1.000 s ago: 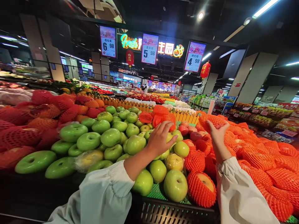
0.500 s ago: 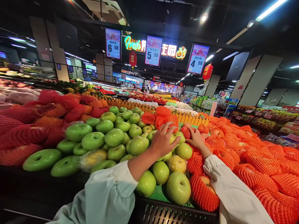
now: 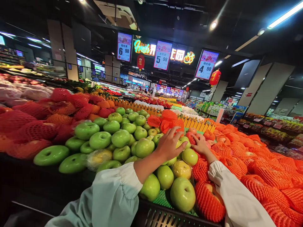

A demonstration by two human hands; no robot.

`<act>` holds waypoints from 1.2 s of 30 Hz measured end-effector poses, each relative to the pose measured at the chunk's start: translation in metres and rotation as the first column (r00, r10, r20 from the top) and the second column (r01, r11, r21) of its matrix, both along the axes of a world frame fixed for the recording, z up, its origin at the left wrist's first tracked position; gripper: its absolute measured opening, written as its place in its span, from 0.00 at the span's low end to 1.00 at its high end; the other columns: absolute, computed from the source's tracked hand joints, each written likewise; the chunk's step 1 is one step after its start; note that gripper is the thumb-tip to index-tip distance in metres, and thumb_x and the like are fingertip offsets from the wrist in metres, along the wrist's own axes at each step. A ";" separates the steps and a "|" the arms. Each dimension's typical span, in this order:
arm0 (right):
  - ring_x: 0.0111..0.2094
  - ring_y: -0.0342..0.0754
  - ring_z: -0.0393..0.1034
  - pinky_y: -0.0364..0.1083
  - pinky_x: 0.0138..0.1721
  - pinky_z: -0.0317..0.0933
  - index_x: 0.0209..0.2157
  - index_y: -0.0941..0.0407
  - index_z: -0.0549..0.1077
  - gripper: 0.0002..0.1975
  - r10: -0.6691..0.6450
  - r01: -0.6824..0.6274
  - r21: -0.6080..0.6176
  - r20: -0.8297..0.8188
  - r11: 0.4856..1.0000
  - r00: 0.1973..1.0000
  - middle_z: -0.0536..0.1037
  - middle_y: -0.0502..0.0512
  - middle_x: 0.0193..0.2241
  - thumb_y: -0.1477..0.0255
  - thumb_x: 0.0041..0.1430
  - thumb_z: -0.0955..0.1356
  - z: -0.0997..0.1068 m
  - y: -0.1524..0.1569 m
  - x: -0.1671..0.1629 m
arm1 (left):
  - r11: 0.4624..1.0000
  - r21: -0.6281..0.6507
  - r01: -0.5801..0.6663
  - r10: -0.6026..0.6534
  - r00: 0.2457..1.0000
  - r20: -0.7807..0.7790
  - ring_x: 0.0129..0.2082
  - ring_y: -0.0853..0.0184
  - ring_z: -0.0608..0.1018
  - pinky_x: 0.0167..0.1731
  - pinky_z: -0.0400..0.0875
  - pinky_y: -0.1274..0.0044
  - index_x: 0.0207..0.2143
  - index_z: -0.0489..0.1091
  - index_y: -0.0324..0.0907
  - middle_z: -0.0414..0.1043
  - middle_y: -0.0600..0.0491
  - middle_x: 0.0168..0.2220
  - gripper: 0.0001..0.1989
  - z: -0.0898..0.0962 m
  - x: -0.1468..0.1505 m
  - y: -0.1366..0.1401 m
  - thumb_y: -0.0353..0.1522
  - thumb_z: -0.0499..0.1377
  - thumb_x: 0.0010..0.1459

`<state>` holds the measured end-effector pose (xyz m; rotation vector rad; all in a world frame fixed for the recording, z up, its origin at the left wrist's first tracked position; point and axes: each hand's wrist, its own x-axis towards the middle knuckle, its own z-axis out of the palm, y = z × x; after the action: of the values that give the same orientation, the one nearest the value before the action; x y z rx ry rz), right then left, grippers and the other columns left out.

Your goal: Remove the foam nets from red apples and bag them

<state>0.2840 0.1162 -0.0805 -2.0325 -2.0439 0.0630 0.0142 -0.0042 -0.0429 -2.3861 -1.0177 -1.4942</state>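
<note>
My left hand [image 3: 169, 143] rests over a heap of green apples [image 3: 145, 147], its fingers spread and stretched forward. Its thumb points right, close to a yellow-green apple [image 3: 185, 142] partly behind it. Whether the palm presses on the fruit is hidden. To the right, my right hand [image 3: 201, 145] is at the border between the green apples and the red-netted fruit [image 3: 221, 149]. Its fingers reach left and forward, apart, beside a bare red apple [image 3: 189, 135]. Below the hands sit a plastic-wrapped yellow apple [image 3: 181, 169] and a large green apple [image 3: 182, 194].
Fruit in pink-red nets [image 3: 40, 132] is piled on the left. A yellow picket-style divider [image 3: 193, 124] runs behind the apples. The black crate's slotted edge [image 3: 170, 217] is nearest me. Price screens [image 3: 163, 56] hang overhead, and shelves [image 3: 270, 124] stand at right.
The view has turned slightly, so the whole scene sits a little farther right and lower. Both hands stay at nearly the same places over the fruit, and no fruit has visibly moved.
</note>
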 end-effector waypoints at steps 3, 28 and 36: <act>0.74 0.62 0.42 0.57 0.71 0.43 0.74 0.48 0.47 0.35 -0.023 0.023 -0.019 0.010 1.000 1.000 0.52 0.67 0.68 0.57 0.69 0.58 0.001 0.001 -0.001 | 1.000 -0.012 0.001 -0.001 1.000 -0.007 0.57 0.51 0.73 0.55 0.70 0.60 0.51 0.71 0.37 0.66 0.41 0.59 0.21 0.001 0.000 -0.001 0.44 0.52 0.69; 0.74 0.57 0.42 0.58 0.72 0.43 0.72 0.51 0.54 0.34 -0.004 0.001 0.098 0.038 0.995 0.999 0.52 0.59 0.71 0.56 0.70 0.56 0.009 -0.008 -0.007 | 1.000 -0.018 0.008 -0.009 1.000 -0.011 0.57 0.53 0.73 0.57 0.69 0.61 0.50 0.73 0.36 0.67 0.42 0.59 0.20 -0.001 -0.001 0.000 0.43 0.53 0.68; 0.59 0.58 0.66 0.53 0.61 0.59 0.62 0.66 0.66 0.27 -0.378 0.477 0.429 -0.299 0.767 0.876 0.71 0.67 0.58 0.69 0.66 0.56 0.036 -0.023 0.049 | 0.999 0.054 -0.007 0.008 1.000 -0.011 0.56 0.52 0.73 0.55 0.71 0.61 0.48 0.73 0.36 0.68 0.42 0.58 0.19 -0.003 -0.001 0.000 0.42 0.53 0.69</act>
<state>0.3332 0.0932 -0.0449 -1.9984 -1.2571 -0.3054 0.0127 -0.0039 -0.0454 -2.3486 -0.9702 -1.4842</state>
